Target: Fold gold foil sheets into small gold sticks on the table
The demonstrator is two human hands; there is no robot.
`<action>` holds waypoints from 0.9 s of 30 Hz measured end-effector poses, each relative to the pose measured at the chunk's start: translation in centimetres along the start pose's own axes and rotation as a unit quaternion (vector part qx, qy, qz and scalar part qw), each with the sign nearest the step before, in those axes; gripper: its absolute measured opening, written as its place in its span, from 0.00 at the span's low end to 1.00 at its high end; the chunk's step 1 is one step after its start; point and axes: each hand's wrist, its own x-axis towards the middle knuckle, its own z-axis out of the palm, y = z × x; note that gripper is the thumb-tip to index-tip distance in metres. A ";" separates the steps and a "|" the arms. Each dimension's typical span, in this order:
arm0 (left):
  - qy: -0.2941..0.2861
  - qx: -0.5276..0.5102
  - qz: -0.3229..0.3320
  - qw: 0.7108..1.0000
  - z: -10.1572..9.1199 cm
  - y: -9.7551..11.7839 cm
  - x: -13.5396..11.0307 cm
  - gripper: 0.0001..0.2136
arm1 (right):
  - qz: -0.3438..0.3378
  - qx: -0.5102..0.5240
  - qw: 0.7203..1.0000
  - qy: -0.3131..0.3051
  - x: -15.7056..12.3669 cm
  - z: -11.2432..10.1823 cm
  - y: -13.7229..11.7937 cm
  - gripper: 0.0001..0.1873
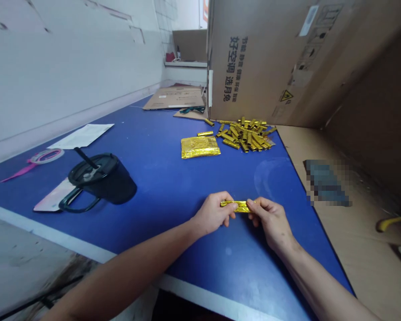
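Between my two hands a narrow strip of shiny gold foil is stretched, partly folded along its length. My left hand pinches its left end between thumb and fingers. The right end is pinched by my right hand. Farther back on the blue table lies a flat stack of gold foil sheets. Beside it is a pile of small rolled gold foil tubes, with one single gold tube just behind the stack.
At left stands a dark lidded mug with a straw, near a tape roll and a paper sheet. A large cardboard box rises behind the pile. A blurred dark flat object lies on cardboard at right.
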 end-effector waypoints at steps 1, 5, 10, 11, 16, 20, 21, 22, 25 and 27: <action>-0.001 -0.002 -0.003 1.000 0.0 0.1 0.0 0.07 | -0.003 0.000 1.000 -0.004 0.0 0.0 0.0 0.16; -0.007 -0.005 -0.009 1.000 -0.2 0.3 0.1 0.07 | -0.006 -0.004 1.000 -0.027 0.0 0.1 -0.3 0.13; -0.004 0.005 -0.014 1.000 -0.2 0.4 0.1 0.07 | -0.013 -0.021 1.000 -0.008 -0.2 0.3 -0.3 0.14; 0.002 0.011 -0.016 1.000 -0.2 0.4 0.1 0.07 | -0.012 -0.024 1.000 -0.006 -0.2 0.3 -0.3 0.15; 0.024 0.030 -0.017 0.999 0.0 0.3 0.1 0.07 | -0.001 -0.034 0.999 -0.015 -0.2 0.3 -0.3 0.15; 0.039 0.015 -0.008 0.999 0.0 0.1 0.1 0.08 | -0.004 -0.034 0.999 -0.031 -0.1 0.3 -0.4 0.13; 0.041 0.016 -0.006 0.999 -0.1 0.1 0.2 0.07 | -0.002 -0.034 0.999 -0.036 -0.1 0.3 -0.5 0.13; 0.043 0.021 -0.004 0.999 -0.2 0.1 0.2 0.07 | 0.002 -0.035 0.999 -0.042 0.0 0.3 -0.5 0.12; 0.049 0.023 0.001 0.999 -0.5 0.2 0.3 0.06 | 0.003 -0.037 0.998 -0.053 -0.1 0.4 -0.5 0.12; 0.054 -0.008 -0.008 0.998 -0.5 0.5 0.4 0.07 | -0.013 -0.033 0.998 -0.044 -0.2 0.4 -0.5 0.11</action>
